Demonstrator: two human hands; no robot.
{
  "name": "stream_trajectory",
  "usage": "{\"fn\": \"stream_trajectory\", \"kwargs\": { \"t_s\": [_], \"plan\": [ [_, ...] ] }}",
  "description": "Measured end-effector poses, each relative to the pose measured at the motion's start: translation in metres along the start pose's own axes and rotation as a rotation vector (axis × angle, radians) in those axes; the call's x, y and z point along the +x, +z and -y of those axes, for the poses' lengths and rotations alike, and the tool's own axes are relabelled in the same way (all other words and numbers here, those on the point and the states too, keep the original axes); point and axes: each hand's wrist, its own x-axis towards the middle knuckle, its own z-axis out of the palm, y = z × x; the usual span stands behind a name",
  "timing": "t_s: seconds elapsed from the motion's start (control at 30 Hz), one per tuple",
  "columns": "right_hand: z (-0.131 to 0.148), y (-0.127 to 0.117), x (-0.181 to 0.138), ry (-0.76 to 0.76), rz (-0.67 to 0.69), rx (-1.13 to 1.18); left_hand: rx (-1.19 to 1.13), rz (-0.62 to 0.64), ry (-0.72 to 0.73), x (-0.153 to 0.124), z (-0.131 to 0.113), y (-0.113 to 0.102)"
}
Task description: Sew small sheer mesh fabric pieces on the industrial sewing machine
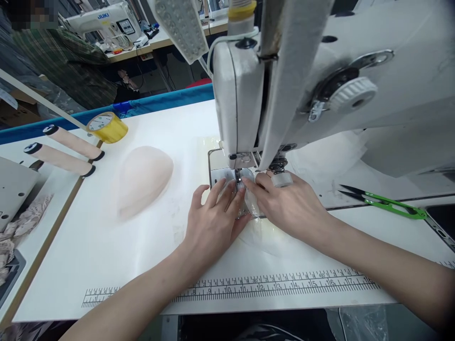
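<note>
A small piece of sheer, whitish fabric (251,202) lies under the presser foot (238,175) of the sewing machine (236,94). My left hand (211,220) rests on it from the left, fingers spread and fingertips close to the needle area. From the right, my right hand (295,203) has its index finger stretched to the foot and its other fingers curled in on the fabric. Part of the fabric is hidden beneath both hands. A pale pink, rounded sheer piece (145,182) lies flat on the white table to the left.
Green thread snips (394,206) lie at the right. Two pale thread cones (64,160) and a yellow tape roll (107,127) are at the left. A printed ruler (249,287) runs along the front edge. Behind, a person in a plaid sleeve (64,61) is near another machine (106,23).
</note>
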Motion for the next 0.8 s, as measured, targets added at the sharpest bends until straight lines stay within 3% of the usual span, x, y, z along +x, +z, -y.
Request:
{"fn": "stream_trajectory", "kwargs": {
  "t_s": [0.5,0.63,0.73,0.8],
  "plan": [
    [-0.008,-0.006,0.003,-0.002,0.03,0.052,0.027,0.013,-0.008,0.001,0.004,0.001],
    [-0.013,-0.027,-0.003,0.029,0.135,0.403,0.021,-0.086,0.077,-0.004,0.007,-0.015],
    [-0.015,-0.038,-0.009,-0.047,0.308,0.714,-0.103,0.06,0.174,-0.005,0.014,-0.027],
    [-0.016,-0.04,-0.012,-0.07,0.381,0.794,-0.153,0.18,0.233,-0.005,0.019,-0.031]
  ]
}}
